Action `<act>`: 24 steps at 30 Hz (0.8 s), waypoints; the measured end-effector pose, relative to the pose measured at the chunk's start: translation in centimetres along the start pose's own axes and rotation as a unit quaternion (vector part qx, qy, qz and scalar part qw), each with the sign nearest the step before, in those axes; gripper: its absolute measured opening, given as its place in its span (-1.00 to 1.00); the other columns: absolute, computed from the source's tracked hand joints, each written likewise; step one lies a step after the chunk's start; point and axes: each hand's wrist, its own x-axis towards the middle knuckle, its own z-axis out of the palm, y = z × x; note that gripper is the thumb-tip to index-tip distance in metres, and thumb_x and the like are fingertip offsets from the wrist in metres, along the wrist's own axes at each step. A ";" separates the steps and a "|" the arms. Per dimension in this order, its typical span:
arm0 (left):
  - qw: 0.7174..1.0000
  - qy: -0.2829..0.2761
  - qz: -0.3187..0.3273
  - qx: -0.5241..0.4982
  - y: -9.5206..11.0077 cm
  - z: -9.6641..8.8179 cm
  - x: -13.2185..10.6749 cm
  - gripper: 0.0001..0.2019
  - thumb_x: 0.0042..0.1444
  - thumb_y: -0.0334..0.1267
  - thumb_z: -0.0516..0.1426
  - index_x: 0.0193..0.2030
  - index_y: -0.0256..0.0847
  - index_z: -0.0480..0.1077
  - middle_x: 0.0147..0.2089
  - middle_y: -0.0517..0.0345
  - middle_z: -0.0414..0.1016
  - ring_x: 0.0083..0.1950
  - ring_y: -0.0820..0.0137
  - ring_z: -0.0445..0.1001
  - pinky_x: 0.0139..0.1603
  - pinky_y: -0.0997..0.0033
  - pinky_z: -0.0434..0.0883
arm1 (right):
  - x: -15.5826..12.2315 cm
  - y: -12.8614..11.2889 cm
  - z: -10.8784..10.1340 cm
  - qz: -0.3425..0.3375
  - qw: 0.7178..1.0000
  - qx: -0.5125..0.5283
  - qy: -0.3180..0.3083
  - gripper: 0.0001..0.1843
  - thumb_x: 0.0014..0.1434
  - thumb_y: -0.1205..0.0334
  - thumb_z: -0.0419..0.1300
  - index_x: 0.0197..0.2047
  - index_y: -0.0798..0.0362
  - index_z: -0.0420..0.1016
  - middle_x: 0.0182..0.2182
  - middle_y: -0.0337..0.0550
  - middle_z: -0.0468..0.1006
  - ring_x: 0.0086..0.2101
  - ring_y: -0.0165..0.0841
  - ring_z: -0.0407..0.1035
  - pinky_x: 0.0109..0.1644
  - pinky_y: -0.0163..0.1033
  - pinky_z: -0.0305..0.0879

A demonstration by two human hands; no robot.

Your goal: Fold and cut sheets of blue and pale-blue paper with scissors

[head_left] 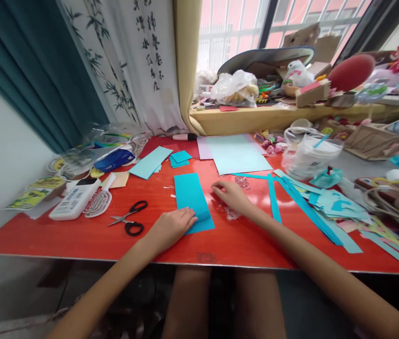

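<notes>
A bright blue rectangular sheet of paper (pixel 191 190) lies on the red table in front of me, its lower part looking creased or folded. My left hand (pixel 174 226) rests on its lower left part, fingers lying flat. To the right of the sheet is my right hand (pixel 232 194), loosely curled, with thumb and forefinger slightly apart and nothing visible between them. Black-handled scissors (pixel 130 219) lie left of my left hand, blades pointing left. Beyond the sheet are small blue paper squares (pixel 180 158) and a pale blue strip of paper (pixel 150 161).
Pale sheets (pixel 241 153) lie at the back. Blue paper strips (pixel 310 212) and scraps (pixel 340 205) cover the right side, near a white bucket (pixel 312 155). At left are a white box-shaped container (pixel 75 198), a hairbrush (pixel 99 200) and a blue pouch (pixel 114 160). The table's front edge is close.
</notes>
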 end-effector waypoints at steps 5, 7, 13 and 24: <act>0.995 0.075 0.067 -0.001 0.5 -0.5 -1.2 -0.82 0.17 -0.37 -0.03 -0.18 -0.35 0.37 -0.17 -0.02 0.53 -0.11 0.31 0.50 -0.15 0.37 0.44 | 1.0 1.1 0.9 0.005 0.998 0.052 0.036 -0.76 0.19 0.25 -0.07 -0.23 0.07 0.40 -0.27 -0.11 0.53 -0.25 -0.33 0.39 -0.20 -0.24 0.27; 0.990 0.141 0.001 0.010 0.2 -1.3 -2.0 -0.83 0.16 -0.37 -0.01 -0.17 -0.33 0.37 -0.27 0.04 0.55 -0.29 0.40 0.53 -0.30 0.49 0.43 | 0.6 1.3 0.9 0.000 0.997 0.064 0.041 -0.77 0.19 0.22 -0.05 -0.21 0.07 0.39 -0.26 -0.11 0.52 -0.24 -0.33 0.39 -0.19 -0.24 0.28; 0.767 0.340 -0.515 0.176 -3.3 -4.8 -6.7 -0.66 0.17 -0.14 -0.05 -0.06 -0.30 0.35 -0.31 -0.01 0.52 -0.38 0.24 0.50 -0.47 0.34 0.37 | -0.2 1.0 0.9 -0.022 0.996 0.069 0.052 -0.70 0.20 0.16 -0.04 -0.06 0.07 0.33 -0.15 -0.04 0.45 -0.15 -0.29 0.35 -0.11 -0.16 0.28; 0.959 0.100 -0.205 0.165 -2.4 -3.9 -9.8 -0.80 0.01 -0.23 0.09 -0.21 -0.17 0.41 -0.07 0.04 0.49 -0.04 0.14 0.42 -0.07 0.17 0.35 | -1.0 -0.1 1.6 -0.165 0.980 -0.054 -0.102 -0.32 0.13 -0.13 0.01 0.25 -0.02 0.05 0.22 -0.05 0.10 0.19 -0.16 -0.03 0.19 0.02 -0.01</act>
